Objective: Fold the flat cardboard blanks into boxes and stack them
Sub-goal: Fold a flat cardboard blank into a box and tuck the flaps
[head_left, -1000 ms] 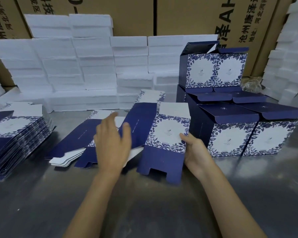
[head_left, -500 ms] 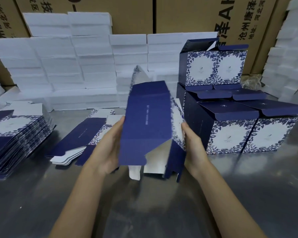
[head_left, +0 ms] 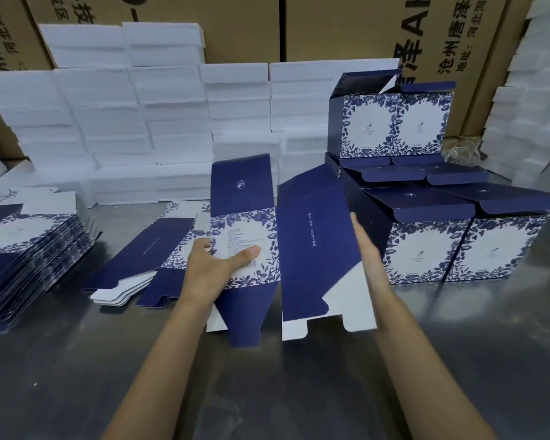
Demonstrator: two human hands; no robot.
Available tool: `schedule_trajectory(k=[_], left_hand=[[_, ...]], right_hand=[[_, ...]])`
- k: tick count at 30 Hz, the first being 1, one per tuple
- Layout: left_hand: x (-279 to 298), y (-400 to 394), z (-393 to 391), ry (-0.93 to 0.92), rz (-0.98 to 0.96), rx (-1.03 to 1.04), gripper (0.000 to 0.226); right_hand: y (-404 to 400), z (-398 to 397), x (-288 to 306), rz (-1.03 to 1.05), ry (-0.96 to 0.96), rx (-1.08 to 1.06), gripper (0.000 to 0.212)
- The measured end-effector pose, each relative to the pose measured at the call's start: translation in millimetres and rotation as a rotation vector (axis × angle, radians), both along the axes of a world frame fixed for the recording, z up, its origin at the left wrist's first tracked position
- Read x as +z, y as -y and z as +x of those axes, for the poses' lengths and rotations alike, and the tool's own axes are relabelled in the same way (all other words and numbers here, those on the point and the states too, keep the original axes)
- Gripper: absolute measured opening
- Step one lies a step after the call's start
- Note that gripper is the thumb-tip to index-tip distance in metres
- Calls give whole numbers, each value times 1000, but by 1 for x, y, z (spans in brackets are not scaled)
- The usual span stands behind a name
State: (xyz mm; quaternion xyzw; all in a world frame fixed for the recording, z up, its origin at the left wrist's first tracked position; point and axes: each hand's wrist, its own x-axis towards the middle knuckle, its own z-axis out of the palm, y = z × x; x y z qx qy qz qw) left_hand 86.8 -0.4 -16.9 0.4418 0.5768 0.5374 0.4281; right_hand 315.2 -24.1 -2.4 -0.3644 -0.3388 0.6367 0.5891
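A navy and white floral box blank (head_left: 311, 246) stands opened into a tube on the metal table (head_left: 299, 392), flaps pointing up and down. My left hand (head_left: 213, 271) grips its floral left panel, thumb across the front. My right hand (head_left: 367, 249) lies flat with straight fingers against the tube's right side. Folded boxes (head_left: 458, 242) stand stacked at the right, lids open. A pile of flat blanks (head_left: 23, 249) lies at the far left, and a few loose blanks (head_left: 146, 258) lie beside my left hand.
White foam blocks (head_left: 140, 122) are stacked along the back and at the right edge (head_left: 534, 106). Large brown cartons (head_left: 346, 27) stand behind them. Bare metal table surface stretches in front of me.
The blank went from lying flat on the table to being lifted and opened into an upright tube. My left hand shifted to grip the floral panel; my right hand now presses the side.
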Motion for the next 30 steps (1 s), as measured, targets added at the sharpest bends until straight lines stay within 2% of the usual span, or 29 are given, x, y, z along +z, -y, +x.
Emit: schedule_trajectory(k=[3, 5, 8, 11, 13, 16, 22, 30], left_hand=[[-3, -4, -10, -151, 8, 100, 92], [-4, -6, -13, -192, 14, 121, 98], [-4, -8, -18, -171, 13, 128, 84], [-4, -8, -26, -55, -26, 109, 58], [-2, -8, -31, 53, -63, 46, 41], [1, -6, -35, 157, -135, -60, 33], [-2, -9, -35, 91, -90, -75, 47], [5, -7, -34, 54, -91, -12, 39]], right_hand=[[4, 4, -1, -14, 46, 145, 55], [4, 7, -6, -45, 144, 170, 46], [1, 9, -9, -48, 340, 124, 30], [1, 10, -10, -54, 420, 124, 24], [2, 9, -11, -55, 435, 102, 23], [3, 7, -10, -63, 393, 73, 22], [2, 12, -8, -191, 299, 156, 31], [1, 12, -15, -34, 494, 25, 27]])
